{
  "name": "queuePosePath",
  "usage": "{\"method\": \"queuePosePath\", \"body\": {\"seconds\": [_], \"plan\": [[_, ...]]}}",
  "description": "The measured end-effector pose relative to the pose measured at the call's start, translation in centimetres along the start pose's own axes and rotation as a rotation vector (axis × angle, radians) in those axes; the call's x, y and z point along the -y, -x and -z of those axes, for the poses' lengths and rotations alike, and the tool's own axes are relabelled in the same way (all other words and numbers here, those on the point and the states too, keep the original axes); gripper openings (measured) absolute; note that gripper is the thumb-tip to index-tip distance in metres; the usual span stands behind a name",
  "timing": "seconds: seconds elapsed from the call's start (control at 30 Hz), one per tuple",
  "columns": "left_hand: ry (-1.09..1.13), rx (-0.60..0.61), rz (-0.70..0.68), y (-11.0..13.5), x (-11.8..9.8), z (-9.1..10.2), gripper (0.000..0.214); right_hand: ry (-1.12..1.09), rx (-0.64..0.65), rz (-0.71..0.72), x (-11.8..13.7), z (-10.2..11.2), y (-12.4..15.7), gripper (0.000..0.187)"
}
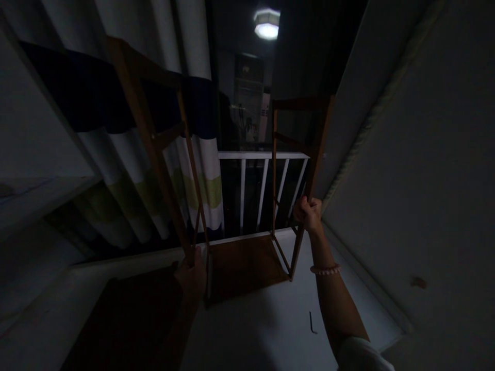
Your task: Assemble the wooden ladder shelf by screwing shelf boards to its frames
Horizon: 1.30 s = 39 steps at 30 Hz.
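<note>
Head view: gripping a wooden frame (142, 111) before the railing (251, 155).
With fingers of right hand (308, 212) and left hand (192, 275) clasped round posts (319, 139), apparently joined to the board (243, 263); too dark to judge work left.

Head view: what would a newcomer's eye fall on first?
Probably the light, bright against the dark at the top. Then the central wooden frame, one side in the left grip, the other in the right grip. Low, right of centre, a dark L-shaped rod stands out on white.

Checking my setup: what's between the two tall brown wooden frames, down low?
A flat brown wooden panel lies between their lower ends, in the head view.
</note>
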<state>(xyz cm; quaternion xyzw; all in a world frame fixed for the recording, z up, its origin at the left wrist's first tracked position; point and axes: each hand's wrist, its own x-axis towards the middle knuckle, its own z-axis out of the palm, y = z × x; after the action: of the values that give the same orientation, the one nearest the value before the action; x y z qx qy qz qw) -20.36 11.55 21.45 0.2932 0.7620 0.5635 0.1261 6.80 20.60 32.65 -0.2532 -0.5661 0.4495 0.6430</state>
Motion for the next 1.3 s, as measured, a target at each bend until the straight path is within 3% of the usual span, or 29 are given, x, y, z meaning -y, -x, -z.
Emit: {"method": "queuePosePath", "body": {"seconds": [0.1, 0.37, 0.67, 0.73, 0.83, 1.03, 1.2, 1.3], "plan": [[0.005, -0.003, -0.02, -0.1, 0.2, -0.1, 0.037, 0.014, -0.013, 0.019, -0.1, 0.5, -0.5, 0.05], [-0.027, 0.026, -0.053, 0.1, 0.1, 0.6, 0.032, 0.171, -0.259, 0.107, 0.2, 3.8, 0.0, 0.042], [-0.058, 0.118, -0.113, 0.6, -0.2, 1.7, 0.033, 0.52, -0.222, 0.094, 0.8, 5.1, 1.6, 0.029], [-0.051, 0.138, -0.145, 0.7, -0.3, 2.0, 0.034, 0.531, -0.178, 0.098, 0.4, 5.2, 2.1, 0.026], [-0.042, 0.164, -0.181, 0.9, -0.3, 2.2, 0.035, 0.548, -0.109, 0.072, -0.6, 5.0, 3.3, 0.044], [-0.014, 0.217, -0.248, 1.4, 0.6, 2.9, 0.043, 0.63, -0.141, 0.053, -1.4, 4.4, 5.5, 0.056], [0.022, 0.28, -0.317, 1.4, 1.6, 3.0, 0.045, 0.732, -0.105, 0.022, -1.6, 3.3, 5.8, 0.032], [-0.005, 0.282, -0.293, 1.4, 1.6, 3.0, 0.041, 0.837, -0.207, 0.035, -2.3, 2.8, 5.6, 0.02]]}}
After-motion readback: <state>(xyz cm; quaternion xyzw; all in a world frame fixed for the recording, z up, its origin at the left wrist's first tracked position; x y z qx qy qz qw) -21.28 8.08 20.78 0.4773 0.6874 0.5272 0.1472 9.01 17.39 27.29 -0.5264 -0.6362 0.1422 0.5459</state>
